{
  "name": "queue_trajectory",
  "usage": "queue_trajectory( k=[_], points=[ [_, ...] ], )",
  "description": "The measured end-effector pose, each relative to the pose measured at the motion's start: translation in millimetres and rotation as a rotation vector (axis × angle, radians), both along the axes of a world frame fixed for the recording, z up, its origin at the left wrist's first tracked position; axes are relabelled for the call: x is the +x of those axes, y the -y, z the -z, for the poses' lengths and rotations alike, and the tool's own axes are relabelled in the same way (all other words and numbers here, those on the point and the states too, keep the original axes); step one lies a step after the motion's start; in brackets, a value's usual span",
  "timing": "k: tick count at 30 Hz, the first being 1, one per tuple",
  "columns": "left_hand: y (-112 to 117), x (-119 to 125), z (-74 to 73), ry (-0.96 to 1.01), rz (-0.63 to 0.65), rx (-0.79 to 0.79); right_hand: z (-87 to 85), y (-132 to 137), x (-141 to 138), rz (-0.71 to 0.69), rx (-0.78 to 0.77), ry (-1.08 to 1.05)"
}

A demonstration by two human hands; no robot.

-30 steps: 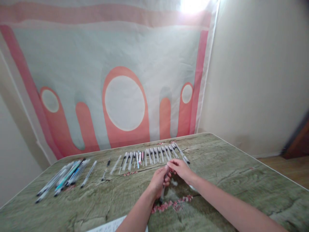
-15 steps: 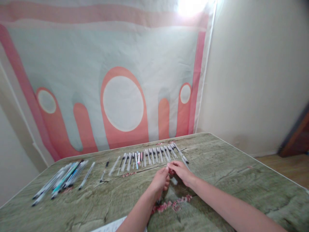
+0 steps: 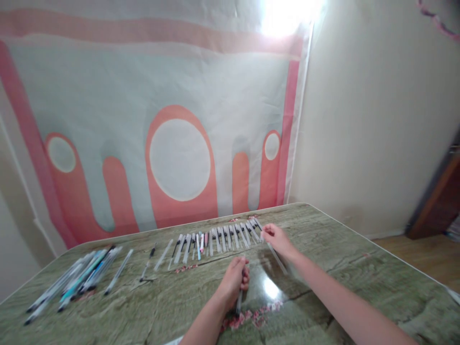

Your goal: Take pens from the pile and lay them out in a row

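My left hand [image 3: 235,278] is closed around a clear pen [image 3: 239,303], whose dark end points down toward me; the fingers cover most of the pen. Farther right, my right hand [image 3: 276,240] has its fingertips pinched together at the right end of a row of pens and parts. A small pale bit shows at those fingertips, too blurred to name. Just below that hand, a clear pen tube [image 3: 277,259] lies slanted on the table. The row holds several clear tubes [image 3: 230,238] with black pieces, plus a light blue pen [image 3: 198,247] and a pink pen [image 3: 201,243].
A pile of pens [image 3: 77,278] lies at the left, with a single clear pen [image 3: 119,272] beside it. A thin black-ended pen part [image 3: 148,261] and a clear tube [image 3: 164,255] lie between pile and row. A patterned cloth [image 3: 179,158] hangs behind the table [image 3: 334,249].
My hands have come apart. The right one has moved away to the row's right end, while the left stays in front with the pen. The view has shifted slightly.
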State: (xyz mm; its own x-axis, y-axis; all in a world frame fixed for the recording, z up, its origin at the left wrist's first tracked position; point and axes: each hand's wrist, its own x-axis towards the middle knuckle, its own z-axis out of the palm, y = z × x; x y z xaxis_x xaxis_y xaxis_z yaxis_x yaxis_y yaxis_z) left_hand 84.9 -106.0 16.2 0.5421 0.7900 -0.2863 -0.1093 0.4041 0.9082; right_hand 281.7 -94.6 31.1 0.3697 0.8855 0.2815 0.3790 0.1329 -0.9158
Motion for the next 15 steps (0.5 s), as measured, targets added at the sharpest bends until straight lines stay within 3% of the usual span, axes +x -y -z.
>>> queue_trajectory(
  k=[4,8,15],
  points=[
    [-1,1,0.5,-0.003,0.011,0.011,10.9,-3,17,0.047,-0.036,0.311],
    [-2,1,3.6,-0.012,0.011,0.017,16.5,1,13,0.052,-0.068,0.541],
    [-2,1,5.9,-0.022,0.019,0.037,15.8,4,6,0.094,-0.074,0.742]
  ],
)
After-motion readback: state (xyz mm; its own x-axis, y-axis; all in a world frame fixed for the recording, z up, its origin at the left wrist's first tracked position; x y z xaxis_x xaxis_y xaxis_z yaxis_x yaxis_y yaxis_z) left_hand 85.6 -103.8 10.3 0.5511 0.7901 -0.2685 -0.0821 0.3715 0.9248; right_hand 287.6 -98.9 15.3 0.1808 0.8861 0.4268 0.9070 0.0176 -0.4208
